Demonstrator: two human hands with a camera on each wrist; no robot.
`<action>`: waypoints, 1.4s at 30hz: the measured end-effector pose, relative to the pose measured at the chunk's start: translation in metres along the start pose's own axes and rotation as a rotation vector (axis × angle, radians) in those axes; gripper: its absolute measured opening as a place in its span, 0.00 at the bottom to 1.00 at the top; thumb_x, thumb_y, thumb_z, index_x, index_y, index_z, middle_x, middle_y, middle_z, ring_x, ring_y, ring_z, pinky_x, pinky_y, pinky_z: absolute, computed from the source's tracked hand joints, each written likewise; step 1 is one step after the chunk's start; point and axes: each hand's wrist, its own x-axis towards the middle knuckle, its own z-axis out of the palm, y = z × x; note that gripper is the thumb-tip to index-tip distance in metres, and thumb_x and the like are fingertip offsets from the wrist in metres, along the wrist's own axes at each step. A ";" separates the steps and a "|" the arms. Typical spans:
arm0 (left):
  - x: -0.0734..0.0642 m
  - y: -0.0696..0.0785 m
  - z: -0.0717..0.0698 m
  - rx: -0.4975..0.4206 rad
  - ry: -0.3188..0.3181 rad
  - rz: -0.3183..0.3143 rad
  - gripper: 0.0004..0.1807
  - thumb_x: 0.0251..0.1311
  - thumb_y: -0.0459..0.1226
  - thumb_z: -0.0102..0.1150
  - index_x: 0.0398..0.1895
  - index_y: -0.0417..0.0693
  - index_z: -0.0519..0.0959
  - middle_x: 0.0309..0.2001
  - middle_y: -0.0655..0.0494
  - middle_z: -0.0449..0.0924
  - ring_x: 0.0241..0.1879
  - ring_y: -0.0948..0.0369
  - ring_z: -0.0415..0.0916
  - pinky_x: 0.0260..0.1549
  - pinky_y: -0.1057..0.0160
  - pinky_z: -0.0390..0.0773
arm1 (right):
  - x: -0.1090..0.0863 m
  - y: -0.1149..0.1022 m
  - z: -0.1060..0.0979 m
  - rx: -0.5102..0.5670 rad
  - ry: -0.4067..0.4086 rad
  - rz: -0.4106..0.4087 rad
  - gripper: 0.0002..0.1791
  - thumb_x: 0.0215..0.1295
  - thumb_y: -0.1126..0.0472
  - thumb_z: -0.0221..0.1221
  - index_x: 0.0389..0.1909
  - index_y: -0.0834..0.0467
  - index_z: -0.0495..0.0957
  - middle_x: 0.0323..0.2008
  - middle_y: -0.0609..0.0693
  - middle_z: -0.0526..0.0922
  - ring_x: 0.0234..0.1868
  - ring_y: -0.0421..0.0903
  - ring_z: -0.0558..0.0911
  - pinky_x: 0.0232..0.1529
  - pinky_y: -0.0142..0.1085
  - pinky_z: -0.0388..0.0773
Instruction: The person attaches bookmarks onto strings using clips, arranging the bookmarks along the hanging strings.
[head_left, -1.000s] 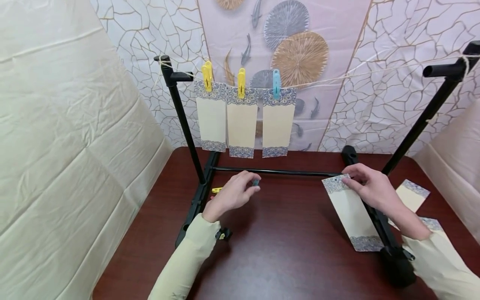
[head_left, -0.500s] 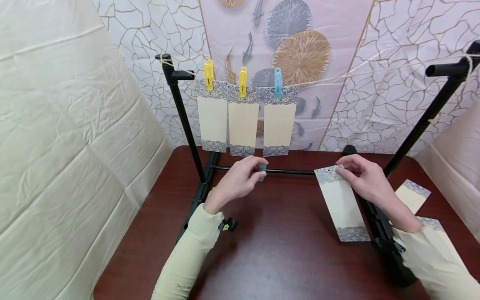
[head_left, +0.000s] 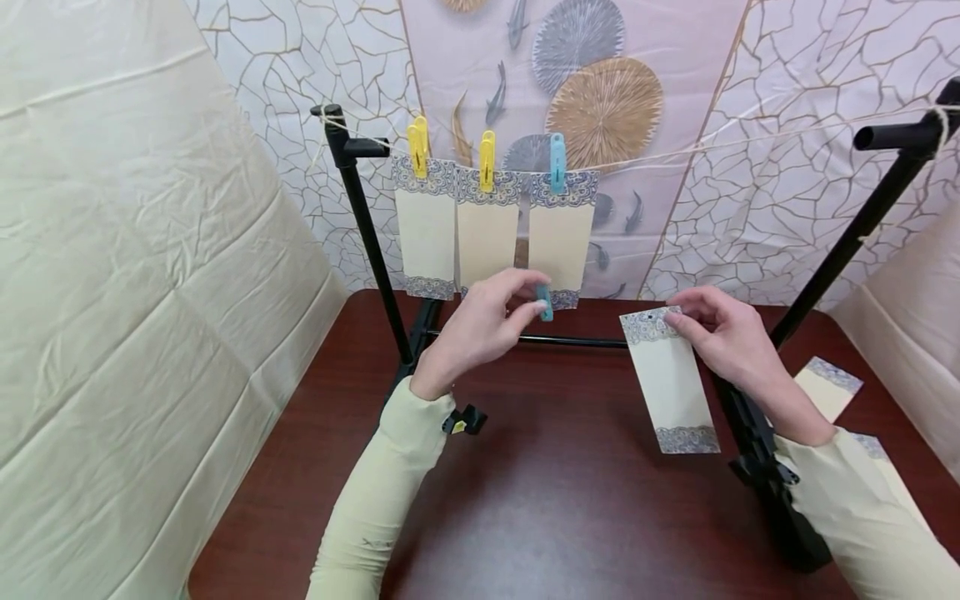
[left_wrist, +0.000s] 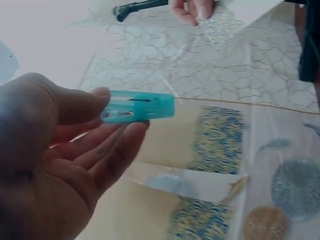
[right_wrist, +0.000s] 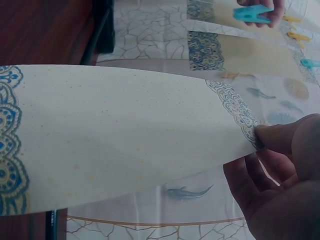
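My left hand pinches a light-blue clothespin between thumb and fingers, in front of the hanging cards. In my right hand is a cream paper card with blue patterned bands at both ends, gripped by its upper right corner and hanging slightly tilted. A string runs between two black posts. From it hang three similar cards, the left one and the middle one under yellow clothespins, the right one under a blue clothespin.
The black stand has a left post, a right post and a low crossbar above the dark red table. More patterned cards lie at the table's right side. A patterned cloth hangs behind.
Both hands have risen, the left also shifting right with its clothespin. The card in my right hand has come up and a little left, off the stand's right foot.
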 end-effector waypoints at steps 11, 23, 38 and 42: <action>0.029 0.022 -0.006 -0.116 0.215 0.223 0.10 0.64 0.31 0.60 0.46 0.35 0.80 0.40 0.47 0.84 0.35 0.61 0.82 0.37 0.71 0.79 | 0.017 -0.016 -0.003 0.050 0.034 -0.062 0.10 0.64 0.61 0.64 0.45 0.59 0.81 0.30 0.41 0.85 0.26 0.25 0.75 0.27 0.20 0.68; 0.056 0.043 -0.017 -0.174 0.285 0.327 0.03 0.62 0.28 0.61 0.35 0.35 0.83 0.34 0.46 0.85 0.29 0.61 0.75 0.33 0.71 0.75 | 0.034 -0.033 0.000 0.147 0.078 -0.109 0.11 0.60 0.71 0.64 0.44 0.65 0.80 0.31 0.45 0.87 0.29 0.24 0.78 0.33 0.16 0.72; 0.100 0.088 -0.032 -0.060 0.268 0.234 0.04 0.65 0.31 0.60 0.34 0.40 0.83 0.37 0.53 0.84 0.29 0.67 0.71 0.32 0.74 0.70 | 0.064 -0.051 -0.007 0.227 0.145 -0.133 0.11 0.62 0.69 0.63 0.45 0.67 0.80 0.29 0.26 0.82 0.27 0.28 0.78 0.29 0.19 0.72; 0.111 0.093 -0.032 -0.001 0.255 0.184 0.04 0.66 0.32 0.59 0.34 0.42 0.82 0.38 0.55 0.85 0.31 0.68 0.73 0.34 0.76 0.70 | 0.071 -0.055 -0.005 0.246 0.152 -0.127 0.11 0.62 0.70 0.63 0.45 0.67 0.79 0.28 0.28 0.82 0.26 0.29 0.78 0.27 0.20 0.71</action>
